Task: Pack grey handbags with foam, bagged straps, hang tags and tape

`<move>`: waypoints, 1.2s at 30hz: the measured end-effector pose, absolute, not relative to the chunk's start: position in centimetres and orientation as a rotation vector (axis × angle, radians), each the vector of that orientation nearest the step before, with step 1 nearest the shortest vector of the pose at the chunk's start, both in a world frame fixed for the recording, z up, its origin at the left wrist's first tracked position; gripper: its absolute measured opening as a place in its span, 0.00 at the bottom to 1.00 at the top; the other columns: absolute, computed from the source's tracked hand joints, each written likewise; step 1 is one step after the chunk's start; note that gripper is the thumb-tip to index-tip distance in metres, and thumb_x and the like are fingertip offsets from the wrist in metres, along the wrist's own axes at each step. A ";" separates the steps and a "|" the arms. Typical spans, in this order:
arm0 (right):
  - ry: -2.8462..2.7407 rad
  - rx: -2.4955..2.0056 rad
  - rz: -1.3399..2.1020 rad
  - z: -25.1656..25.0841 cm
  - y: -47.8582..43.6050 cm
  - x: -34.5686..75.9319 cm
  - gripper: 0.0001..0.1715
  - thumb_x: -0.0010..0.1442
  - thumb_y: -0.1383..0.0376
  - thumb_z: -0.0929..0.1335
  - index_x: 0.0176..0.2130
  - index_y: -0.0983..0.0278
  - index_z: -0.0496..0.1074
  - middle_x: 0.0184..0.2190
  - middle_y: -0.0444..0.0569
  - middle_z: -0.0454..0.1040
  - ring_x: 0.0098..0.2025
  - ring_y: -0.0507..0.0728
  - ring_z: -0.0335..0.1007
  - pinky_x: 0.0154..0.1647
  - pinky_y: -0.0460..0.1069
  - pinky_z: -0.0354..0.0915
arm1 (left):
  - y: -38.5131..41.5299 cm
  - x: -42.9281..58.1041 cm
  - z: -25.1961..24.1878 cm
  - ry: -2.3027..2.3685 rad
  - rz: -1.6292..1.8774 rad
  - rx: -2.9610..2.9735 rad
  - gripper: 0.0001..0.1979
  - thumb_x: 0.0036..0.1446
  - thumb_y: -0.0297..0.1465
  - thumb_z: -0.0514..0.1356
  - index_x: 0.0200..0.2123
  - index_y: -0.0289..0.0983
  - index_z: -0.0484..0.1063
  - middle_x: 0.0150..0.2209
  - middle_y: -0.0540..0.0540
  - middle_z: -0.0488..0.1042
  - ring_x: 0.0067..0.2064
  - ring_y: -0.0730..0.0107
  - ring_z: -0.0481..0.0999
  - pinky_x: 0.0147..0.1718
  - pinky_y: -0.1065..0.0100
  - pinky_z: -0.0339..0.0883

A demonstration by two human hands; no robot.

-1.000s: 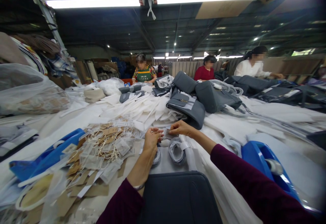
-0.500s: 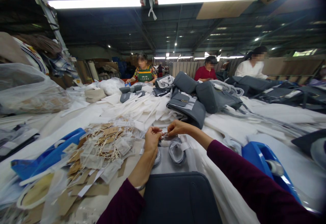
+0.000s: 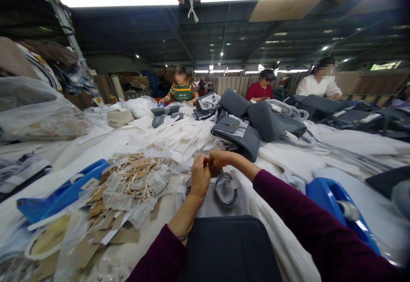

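Observation:
My left hand [image 3: 200, 176] and my right hand [image 3: 219, 161] meet above the far end of a dark bag [image 3: 230, 248]. Both have their fingers pinched together, and whatever small thing lies between them is too hidden to name. Just below my right hand is a wrapped coil of strap [image 3: 226, 189], resting on the grey part beyond the bag's dark panel. Another wrapped piece [image 3: 182, 189] shows partly behind my left wrist. Left of my hands lies a heap of brown tags [image 3: 137, 166] with pale strings and clear little bags.
Blue tape dispensers stand left [image 3: 60, 194] and right [image 3: 342, 213]. Grey bags [image 3: 235, 130] lie on white sheets [image 3: 185, 136] ahead. A clear plastic sack [image 3: 38, 111] is at far left. Several people work across the table.
My hands have drawn together, the left moving right and the right turning its fingers down against it. Fingertips that showed apart before are now pressed close. A person at back right has shifted.

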State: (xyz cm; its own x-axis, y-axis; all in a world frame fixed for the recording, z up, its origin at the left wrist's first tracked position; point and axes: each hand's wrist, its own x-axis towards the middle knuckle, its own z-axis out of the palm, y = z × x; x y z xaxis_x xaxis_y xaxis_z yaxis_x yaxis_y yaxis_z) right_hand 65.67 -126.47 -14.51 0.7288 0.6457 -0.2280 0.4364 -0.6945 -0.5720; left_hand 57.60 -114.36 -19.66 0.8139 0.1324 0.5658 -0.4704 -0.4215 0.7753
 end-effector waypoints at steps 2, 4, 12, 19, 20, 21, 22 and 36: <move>-0.778 -2.414 0.536 -15.1 -126.5 65.6 0.04 0.36 0.73 0.73 0.18 0.67 0.73 0.13 0.40 0.64 0.22 0.50 0.62 0.26 0.45 0.56 | -114.2 57.8 -19.8 -0.239 0.715 1.954 0.12 0.47 0.17 0.53 0.32 0.38 0.66 0.35 0.48 0.66 0.39 0.67 0.67 0.40 0.67 0.62; -0.734 -2.352 0.509 -15.7 -127.0 65.5 0.03 0.38 0.72 0.71 0.19 0.66 0.73 0.14 0.40 0.66 0.22 0.50 0.64 0.26 0.45 0.58 | -113.9 58.2 -20.1 -0.122 0.688 1.952 0.13 0.48 0.18 0.55 0.36 0.38 0.66 0.39 0.47 0.66 0.41 0.67 0.67 0.41 0.66 0.63; -0.622 -2.016 0.522 -16.1 -130.2 63.9 0.16 0.37 0.65 0.74 0.29 0.66 0.71 0.22 0.39 0.70 0.26 0.50 0.66 0.30 0.46 0.63 | -113.8 59.0 -21.0 -0.190 0.410 1.959 0.07 0.48 0.19 0.59 0.25 0.36 0.66 0.26 0.53 0.68 0.31 0.72 0.68 0.34 0.70 0.61; -0.453 -1.893 0.396 -17.5 -130.5 63.0 0.18 0.36 0.57 0.76 0.17 0.67 0.69 0.15 0.40 0.64 0.22 0.49 0.58 0.26 0.46 0.56 | -114.1 59.3 -21.6 -0.235 0.345 1.938 0.08 0.52 0.20 0.55 0.34 0.38 0.65 0.33 0.51 0.73 0.33 0.73 0.71 0.36 0.70 0.64; -0.401 -1.872 0.358 -18.0 -130.9 63.0 0.18 0.36 0.56 0.76 0.18 0.67 0.71 0.16 0.40 0.65 0.22 0.49 0.59 0.27 0.47 0.57 | -114.1 59.3 -21.8 -0.250 0.320 1.939 0.11 0.51 0.19 0.54 0.37 0.38 0.65 0.34 0.50 0.74 0.33 0.73 0.72 0.36 0.70 0.65; -0.342 -1.847 0.317 -18.4 -131.4 62.9 0.18 0.37 0.56 0.76 0.20 0.67 0.72 0.17 0.41 0.67 0.23 0.50 0.61 0.28 0.47 0.58 | -114.1 59.4 -21.9 -0.274 0.289 1.941 0.13 0.50 0.18 0.54 0.39 0.38 0.66 0.34 0.50 0.75 0.33 0.73 0.73 0.36 0.70 0.66; -0.279 -1.820 0.273 -18.9 -131.9 62.7 0.18 0.37 0.55 0.75 0.23 0.67 0.74 0.18 0.42 0.69 0.24 0.51 0.62 0.29 0.47 0.59 | -114.2 59.4 -22.0 -0.303 0.260 1.944 0.16 0.50 0.17 0.53 0.41 0.38 0.66 0.35 0.49 0.76 0.33 0.72 0.73 0.36 0.69 0.67; 0.091 -1.543 -0.155 -20.5 -135.2 59.0 0.28 0.39 0.49 0.75 0.34 0.66 0.77 0.30 0.50 0.78 0.30 0.55 0.72 0.34 0.51 0.67 | -114.9 57.9 -21.2 -0.740 0.065 2.189 0.29 0.47 0.15 0.50 0.50 0.42 0.71 0.47 0.47 0.77 0.49 0.63 0.74 0.51 0.64 0.64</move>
State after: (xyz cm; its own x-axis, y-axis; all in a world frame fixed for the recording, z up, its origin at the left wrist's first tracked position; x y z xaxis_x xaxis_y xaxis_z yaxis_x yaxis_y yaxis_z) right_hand 58.99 -135.17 -20.55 0.9869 -0.1564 0.0389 0.0426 0.0209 -0.9989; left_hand 57.87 -114.89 -21.17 0.8269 -0.4871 0.2811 -0.5288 -0.5035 0.6833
